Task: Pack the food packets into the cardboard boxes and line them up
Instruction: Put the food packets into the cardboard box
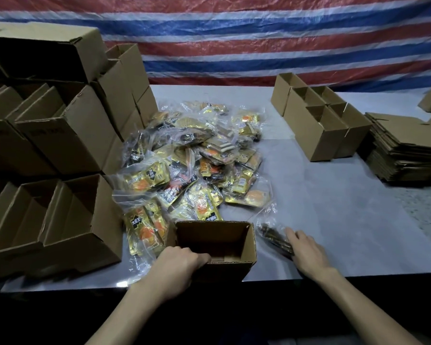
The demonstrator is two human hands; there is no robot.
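Note:
An open cardboard box [244,247] stands at the table's near edge, its inside bare. My left hand [177,267] grips its near left rim, fingers curled over the edge. My right hand [306,250] lies just right of the box, its fingers on a clear bag of dark food packets [271,235] flat on the table. Whether those fingers close round the bag is hidden. A big heap of gold and orange food packets in clear bags [194,160] fills the middle of the table behind the box.
Stacked open cardboard boxes [60,135] rise in tiers on the left. A row of open boxes [319,118] stands at the back right. A pile of flat unfolded cartons [408,155] lies at the far right. A striped tarp [234,41] hangs behind the grey table [334,207].

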